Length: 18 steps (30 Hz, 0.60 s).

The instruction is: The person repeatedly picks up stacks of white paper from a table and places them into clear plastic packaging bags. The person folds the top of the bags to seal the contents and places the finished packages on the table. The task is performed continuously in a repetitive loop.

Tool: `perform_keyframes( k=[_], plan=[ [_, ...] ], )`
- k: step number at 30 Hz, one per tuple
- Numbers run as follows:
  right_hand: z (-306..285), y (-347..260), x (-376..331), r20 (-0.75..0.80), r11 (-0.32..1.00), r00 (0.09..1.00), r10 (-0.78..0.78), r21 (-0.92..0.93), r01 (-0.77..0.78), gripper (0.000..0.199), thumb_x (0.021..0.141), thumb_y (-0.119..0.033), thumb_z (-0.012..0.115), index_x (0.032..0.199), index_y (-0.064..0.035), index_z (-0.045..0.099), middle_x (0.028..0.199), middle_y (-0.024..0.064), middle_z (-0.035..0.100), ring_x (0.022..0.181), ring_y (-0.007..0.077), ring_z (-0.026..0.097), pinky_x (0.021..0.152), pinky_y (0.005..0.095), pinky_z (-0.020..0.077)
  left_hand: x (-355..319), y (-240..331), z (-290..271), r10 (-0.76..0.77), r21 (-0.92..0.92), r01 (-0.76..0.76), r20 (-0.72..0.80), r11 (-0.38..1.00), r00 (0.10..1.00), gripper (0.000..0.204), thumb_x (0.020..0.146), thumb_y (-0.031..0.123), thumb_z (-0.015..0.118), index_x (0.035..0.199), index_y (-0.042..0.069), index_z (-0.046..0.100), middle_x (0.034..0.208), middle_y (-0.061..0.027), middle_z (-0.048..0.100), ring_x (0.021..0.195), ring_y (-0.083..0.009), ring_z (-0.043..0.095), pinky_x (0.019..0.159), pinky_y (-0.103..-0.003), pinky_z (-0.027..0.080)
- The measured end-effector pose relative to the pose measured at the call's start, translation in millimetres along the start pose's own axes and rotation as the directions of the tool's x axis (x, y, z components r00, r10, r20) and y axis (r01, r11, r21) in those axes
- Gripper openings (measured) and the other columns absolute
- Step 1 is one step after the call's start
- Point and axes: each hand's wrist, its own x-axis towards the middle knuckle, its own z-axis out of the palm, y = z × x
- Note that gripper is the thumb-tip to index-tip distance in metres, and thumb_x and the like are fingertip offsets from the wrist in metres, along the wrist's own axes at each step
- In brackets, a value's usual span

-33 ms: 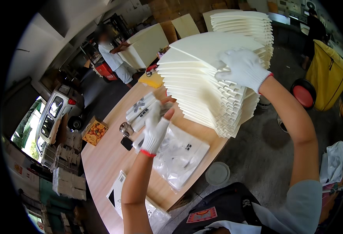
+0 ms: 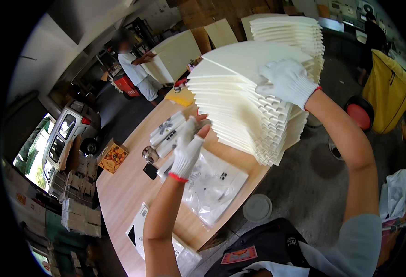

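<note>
Nearest you, a clear-wrapped packet (image 2: pixel 230 177) lies flat on the wooden table (image 2: pixel 120 194). Beyond it, your gloved left hand (image 2: pixel 187 150) has edged slightly toward the cream stack (image 2: pixel 240 104), thumb and fingers apart, with nothing visible between them; I cannot tell whether they touch the sheets. The stack stands fanned at the table's right edge, its layers looking unchanged, so the work seems no further along. Your gloved right hand (image 2: pixel 288 83) stays spread on its top; whether it pinches a sheet, I cannot tell. Farther off, a second stack (image 2: pixel 283 28) rises behind, and a co-worker (image 2: pixel 136 74) stands beyond.
</note>
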Motion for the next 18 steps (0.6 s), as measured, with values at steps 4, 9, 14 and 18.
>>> perform_keyframes(
  k=[4,9,14,18],
  plan=[
    [10.7,37.8,13.4,-0.140,0.991,0.982,-0.129,0.015,0.132,0.023,0.083,-0.032,0.057,0.080,-0.0103,0.060,0.073,0.0088,0.059,0.069,0.0291,0.059,0.061,0.0399,0.0458,43.7,27.3,44.8,-0.193,-0.487,0.298,0.254,0.821,0.948,0.050,0.093,0.032,0.053,0.134,0.007,0.039,0.111,-0.0146,0.061,0.092,-0.0214,0.061,0.081,-0.031,0.049],
    [-31.2,-34.7,10.7,-0.214,0.935,0.916,-0.341,0.021,0.353,0.023,0.082,-0.035,0.058,0.077,-0.0124,0.061,0.072,0.0072,0.059,0.069,0.0243,0.060,0.059,0.0368,0.0459,69.2,72.9,53.2,-0.596,-0.753,0.561,0.287,0.344,0.750,0.044,0.092,0.032,0.051,0.127,0.009,0.040,0.104,-0.0166,0.061,0.074,-0.0272,0.063,0.068,-0.037,0.054],
    [-69.0,-33.5,-28.3,-0.079,0.996,0.996,-0.046,0.077,0.052,0.031,0.083,-0.036,0.059,0.104,-0.0127,0.062,0.088,0.0076,0.064,0.077,0.0244,0.062,0.068,0.0361,0.0476,28.5,100.2,18.4,-0.565,-0.480,0.558,0.149,0.676,0.812,0.028,0.084,0.008,0.048,0.110,-0.001,0.050,0.092,-0.0127,0.062,0.080,-0.0246,0.064,0.071,-0.032,0.054],
    [-22.9,10.9,-52.5,0.377,0.658,0.902,0.210,0.629,-0.415,0.042,0.088,-0.028,0.056,0.124,-0.0067,0.052,0.113,0.0100,0.059,0.100,0.0191,0.058,0.086,0.0321,0.0450,8.7,62.7,-47.5,-0.598,-0.351,0.629,0.206,0.694,0.775,0.027,0.081,0.007,0.055,0.106,-0.004,0.057,0.089,-0.0121,0.065,0.077,-0.0203,0.064,0.069,-0.030,0.053]
  ],
)
